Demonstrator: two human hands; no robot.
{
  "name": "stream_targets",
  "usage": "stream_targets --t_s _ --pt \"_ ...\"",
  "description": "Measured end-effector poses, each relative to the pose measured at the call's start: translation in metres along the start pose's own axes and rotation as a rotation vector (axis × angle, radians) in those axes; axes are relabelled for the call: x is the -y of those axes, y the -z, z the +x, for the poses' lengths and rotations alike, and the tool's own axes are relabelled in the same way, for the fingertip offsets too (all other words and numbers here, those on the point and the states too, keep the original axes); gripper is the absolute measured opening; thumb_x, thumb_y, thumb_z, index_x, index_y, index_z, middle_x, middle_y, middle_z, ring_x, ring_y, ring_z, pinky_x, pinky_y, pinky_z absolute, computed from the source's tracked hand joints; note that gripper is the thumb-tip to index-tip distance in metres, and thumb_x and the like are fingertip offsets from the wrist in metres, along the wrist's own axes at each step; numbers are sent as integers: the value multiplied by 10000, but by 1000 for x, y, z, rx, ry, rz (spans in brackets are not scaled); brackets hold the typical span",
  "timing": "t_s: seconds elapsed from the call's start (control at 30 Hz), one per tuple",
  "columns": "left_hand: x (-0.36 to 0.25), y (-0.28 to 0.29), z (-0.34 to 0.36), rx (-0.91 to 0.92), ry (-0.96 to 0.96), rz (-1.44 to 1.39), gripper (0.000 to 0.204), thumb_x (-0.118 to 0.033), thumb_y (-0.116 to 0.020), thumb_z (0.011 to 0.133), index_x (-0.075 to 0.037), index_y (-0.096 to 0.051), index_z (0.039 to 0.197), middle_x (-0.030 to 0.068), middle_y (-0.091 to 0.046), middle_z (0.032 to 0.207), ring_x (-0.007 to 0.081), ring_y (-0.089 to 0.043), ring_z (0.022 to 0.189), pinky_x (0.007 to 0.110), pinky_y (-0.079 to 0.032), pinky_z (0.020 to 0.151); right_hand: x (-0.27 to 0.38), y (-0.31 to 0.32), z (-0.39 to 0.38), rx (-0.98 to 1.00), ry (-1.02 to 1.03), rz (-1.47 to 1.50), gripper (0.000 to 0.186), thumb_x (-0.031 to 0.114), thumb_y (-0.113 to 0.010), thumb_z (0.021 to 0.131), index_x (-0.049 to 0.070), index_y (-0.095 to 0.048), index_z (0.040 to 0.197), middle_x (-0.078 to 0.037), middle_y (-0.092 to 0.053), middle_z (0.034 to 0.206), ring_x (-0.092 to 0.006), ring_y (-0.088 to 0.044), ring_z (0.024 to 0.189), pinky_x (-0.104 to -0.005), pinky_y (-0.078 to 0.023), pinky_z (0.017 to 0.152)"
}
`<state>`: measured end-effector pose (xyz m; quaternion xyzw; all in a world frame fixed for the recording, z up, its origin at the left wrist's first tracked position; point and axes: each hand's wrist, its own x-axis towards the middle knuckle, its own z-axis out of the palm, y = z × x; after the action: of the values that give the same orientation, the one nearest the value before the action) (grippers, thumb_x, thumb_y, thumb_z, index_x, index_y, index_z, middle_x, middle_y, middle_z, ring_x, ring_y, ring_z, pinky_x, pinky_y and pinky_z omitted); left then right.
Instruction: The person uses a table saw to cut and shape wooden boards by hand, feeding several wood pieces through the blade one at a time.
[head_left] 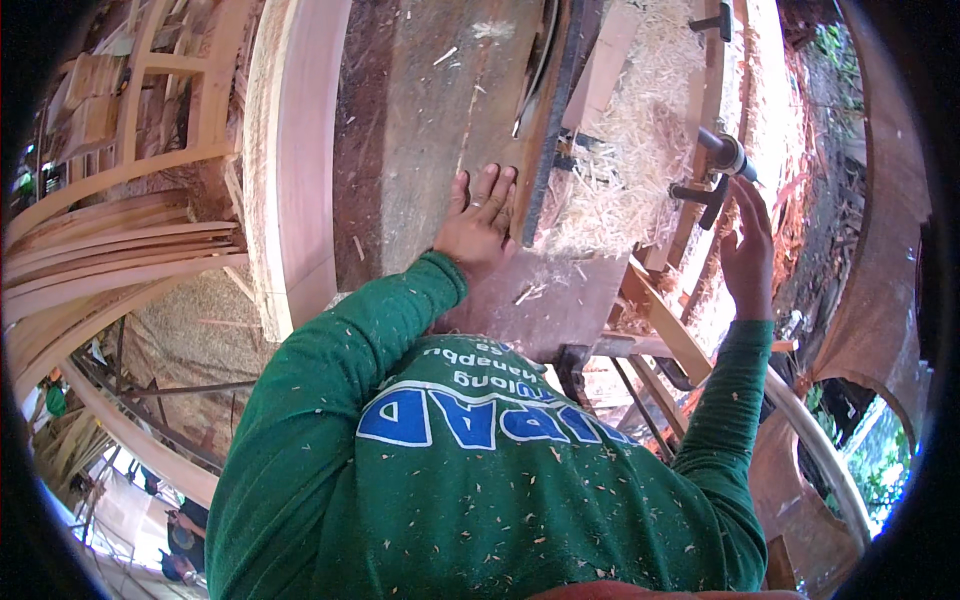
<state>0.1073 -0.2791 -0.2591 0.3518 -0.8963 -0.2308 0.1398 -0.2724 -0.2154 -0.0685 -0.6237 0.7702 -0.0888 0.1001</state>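
Rightward, a cylindrical handle [723,151] lies just beyond the right hand [750,245], grip unclear; the left hand [477,228] rests flat on the counter [425,130]; blue-and-white lettering [470,426] marks the green shirt [500,515].

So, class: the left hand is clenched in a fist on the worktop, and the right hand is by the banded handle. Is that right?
Not quite: the left hand isn't a fist; the head view shows it open, palm down, fingers extended on the worktop. The right hand is by the banded handle.
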Motion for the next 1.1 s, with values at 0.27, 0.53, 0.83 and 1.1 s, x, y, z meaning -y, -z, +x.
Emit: stream_targets --t_s 0.27,0.53,0.83,1.1 --pt "3 -2 0 41 -16 9 798 -300 -705 807 14 -478 1504 200 -308 1666 393 -232 1564 677 -107 1233 7 10 1 88 58 -38 786 -176 -512 730 108 -545 1462 -159 -531 1505 -347 -491 1419 -437 -405 1187" --pt "6 -5 -1 14 -15 7 785 -307 -695 824 35 -477 1496 198 -307 1667 396 -241 1560 684 -117 1227 5 1 12 146 141 -220 511 52 -766 826 103 -637 1318 -148 -610 1394 -366 -572 1305 -451 -505 1048" --pt "1 -6 0 -2 -30 45 761 -368 -670 872 21 -481 1499 207 -355 1641 396 -296 1537 694 -151 1212 -18 -34 37 -82 -767 489 476 302 -669 973 -44 -581 1288 -199 -716 825 -382 -704 716 -465 -560 711" --pt "-5 1 3 -14 -7 63 748 -452 -626 935 18 -486 1499 213 -415 1606 401 -331 1522 697 -133 1211 -2 19 16 158 261 -361 600 308 -841 784 115 -626 1310 -110 -497 1484 -315 -405 1452 -504 -415 1118"
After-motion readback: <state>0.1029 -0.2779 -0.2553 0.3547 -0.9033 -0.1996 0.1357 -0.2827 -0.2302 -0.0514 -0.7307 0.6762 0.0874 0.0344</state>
